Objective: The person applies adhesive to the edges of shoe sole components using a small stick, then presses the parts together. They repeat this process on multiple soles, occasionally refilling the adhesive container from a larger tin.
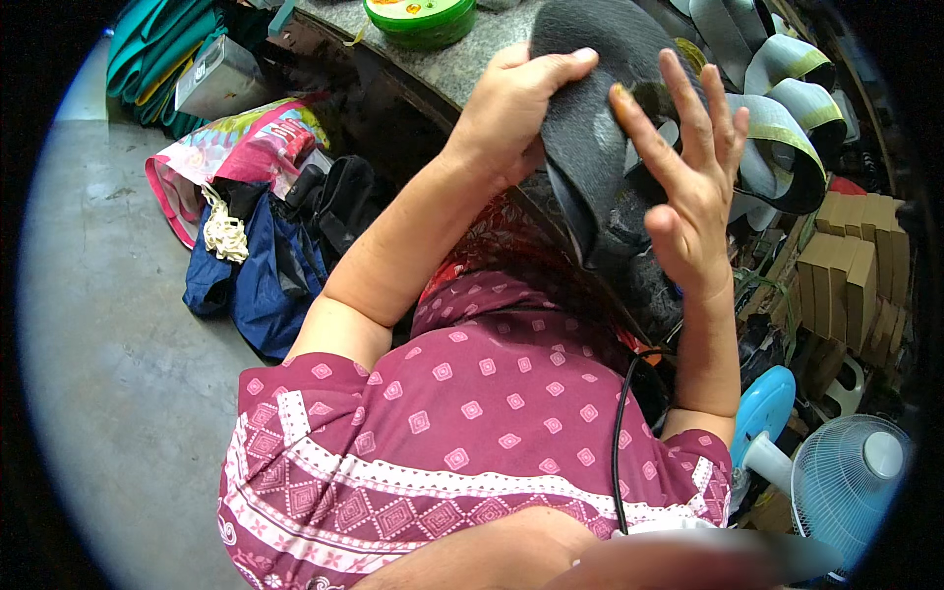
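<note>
My left hand (503, 116) is closed on the edge of a black, curved piece of grained, leather-like sheet (582, 138), its thumb lying on top. The piece is held up tilted above the table edge, and its lower end folds over. My right hand (693, 192) is open beside it with the fingers spread. A yellow-brown stain marks the right index fingertip, which overlaps the black piece; whether it touches cannot be told. Several curled grey pieces with yellowish edges (787, 147) lie just beyond the right hand.
A round green container (423, 22) stands on the grey tabletop (447, 74). Bags (265, 246) lie on the floor to the left, near a metal box (221, 84). At right are stacked tan blocks (841, 270) and a blue-and-white fan (851, 492). A black cable (618, 442) hangs across my front.
</note>
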{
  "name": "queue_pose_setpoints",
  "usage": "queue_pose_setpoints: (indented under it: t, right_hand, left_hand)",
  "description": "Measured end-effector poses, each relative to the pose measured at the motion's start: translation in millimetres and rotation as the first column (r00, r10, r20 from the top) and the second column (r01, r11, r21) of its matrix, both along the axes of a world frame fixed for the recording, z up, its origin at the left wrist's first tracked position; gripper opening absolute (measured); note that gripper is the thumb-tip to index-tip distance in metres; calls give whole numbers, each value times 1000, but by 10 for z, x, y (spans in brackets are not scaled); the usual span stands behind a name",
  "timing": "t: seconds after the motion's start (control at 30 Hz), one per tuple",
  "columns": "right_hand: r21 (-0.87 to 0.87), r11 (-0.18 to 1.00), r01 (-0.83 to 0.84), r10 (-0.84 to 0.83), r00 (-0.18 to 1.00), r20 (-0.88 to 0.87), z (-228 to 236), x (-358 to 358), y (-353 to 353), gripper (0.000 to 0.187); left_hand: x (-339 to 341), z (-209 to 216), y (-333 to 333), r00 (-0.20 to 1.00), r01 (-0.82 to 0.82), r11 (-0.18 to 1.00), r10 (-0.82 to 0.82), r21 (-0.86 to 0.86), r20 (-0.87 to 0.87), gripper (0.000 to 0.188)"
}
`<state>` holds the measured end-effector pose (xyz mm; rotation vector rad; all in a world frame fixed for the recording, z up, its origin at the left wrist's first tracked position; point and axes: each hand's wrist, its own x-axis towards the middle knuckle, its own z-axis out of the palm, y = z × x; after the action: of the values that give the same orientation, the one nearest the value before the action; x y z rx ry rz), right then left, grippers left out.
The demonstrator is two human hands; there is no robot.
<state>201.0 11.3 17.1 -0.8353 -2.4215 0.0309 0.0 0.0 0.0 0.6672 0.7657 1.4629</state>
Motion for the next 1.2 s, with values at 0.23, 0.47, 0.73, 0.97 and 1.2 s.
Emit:
queue_pose_setpoints:
  t: [0.23,0.47,0.73,0.97,1.2]
  right_hand:
    - [-20,1000,11,-14,991,-133,72,213,-26,94]
    - [-75,997,-35,33,999,-30,-29,152,-156,92]
    - [-356,924,-141,-53,873,-484,276,532,425,67]
    - [-403,867,-292,-210,519,-829,435,480,504,56]
    - [-423,699,-577,-332,262,-906,366,297,590,45]
  left_hand:
    - [-67,-16,29,992,43,998,-48,42,116,23]
    - [-3,-12,107,972,77,994,-93,79,217,20]
    - [-14,90,128,917,392,905,-370,164,-152,31]
    - [-85,-98,-71,943,145,887,10,439,-333,63]
    - [-60,-401,-133,543,105,884,333,456,-771,49]
